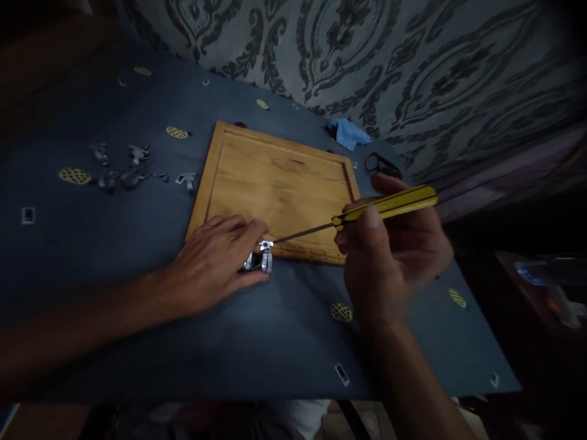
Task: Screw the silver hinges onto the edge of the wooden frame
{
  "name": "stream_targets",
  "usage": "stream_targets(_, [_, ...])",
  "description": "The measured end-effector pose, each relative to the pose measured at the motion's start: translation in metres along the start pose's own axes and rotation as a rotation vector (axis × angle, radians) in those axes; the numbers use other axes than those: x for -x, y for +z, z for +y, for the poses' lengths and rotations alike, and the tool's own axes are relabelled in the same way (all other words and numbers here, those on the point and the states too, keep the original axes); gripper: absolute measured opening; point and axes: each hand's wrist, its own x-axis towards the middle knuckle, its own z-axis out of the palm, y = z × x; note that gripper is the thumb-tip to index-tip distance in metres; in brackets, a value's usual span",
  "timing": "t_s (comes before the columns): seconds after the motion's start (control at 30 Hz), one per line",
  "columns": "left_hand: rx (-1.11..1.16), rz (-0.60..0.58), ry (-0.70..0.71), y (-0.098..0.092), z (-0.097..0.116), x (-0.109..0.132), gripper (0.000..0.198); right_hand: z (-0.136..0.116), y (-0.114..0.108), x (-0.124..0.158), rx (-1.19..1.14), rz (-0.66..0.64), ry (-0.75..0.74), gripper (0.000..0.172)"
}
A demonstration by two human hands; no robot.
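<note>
A wooden cabinet door (284, 189) with a raised frame lies flat on the table. At its near edge sits a shiny metal cabinet hinge (266, 261). My left hand (215, 256) grips this hinge, thumb on the near side and fingers resting over the door's edge. In my right hand (389, 263) is a screwdriver (389, 205) with a yellow and black handle. Its thin shaft slants down to the left, and the tip meets the hinge or lies very close to it. My left fingers hide part of the hinge.
Several loose metal hinge parts (137, 153) lie on the dark blue tablecloth (114, 256) at the left. Behind the door, near the patterned wall (348, 49), are a blue cloth (349, 133) and dark-framed glasses (383, 164). The table ends at the right and front.
</note>
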Motion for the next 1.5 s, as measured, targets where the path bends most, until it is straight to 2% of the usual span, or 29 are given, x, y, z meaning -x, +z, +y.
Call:
stream_targets(0.1, [0.002,0.011,0.003,0.001,0.000,0.000,0.042,0.000,-0.001,0.006,-0.036,0.000,-0.028,0.019])
stream_targets(0.33, [-0.003,0.045,0.017,0.002,-0.001,0.001,0.043,0.001,-0.001,0.011,-0.033,-0.044,-0.025,0.014])
stream_targets(0.5, [-0.015,0.044,0.026,0.002,-0.001,0.000,0.044,0.002,-0.002,0.012,-0.014,-0.054,-0.070,0.013])
stream_targets(1.0, [-0.022,0.034,0.025,0.001,-0.002,0.001,0.043,0.004,-0.002,0.015,-0.013,-0.122,-0.038,0.016])
stream_targets(1.27, [-0.035,0.023,0.025,0.002,-0.002,0.000,0.045,-0.011,0.001,0.009,0.098,-0.178,-0.224,0.017])
stream_targets(1.4, [-0.039,0.018,0.020,0.001,-0.002,0.000,0.045,-0.017,0.001,0.008,0.149,-0.217,-0.273,0.023])
stream_targets(1.5, [-0.047,0.022,0.016,0.002,-0.001,0.000,0.046,-0.018,-0.001,0.009,0.213,-0.242,-0.295,0.021])
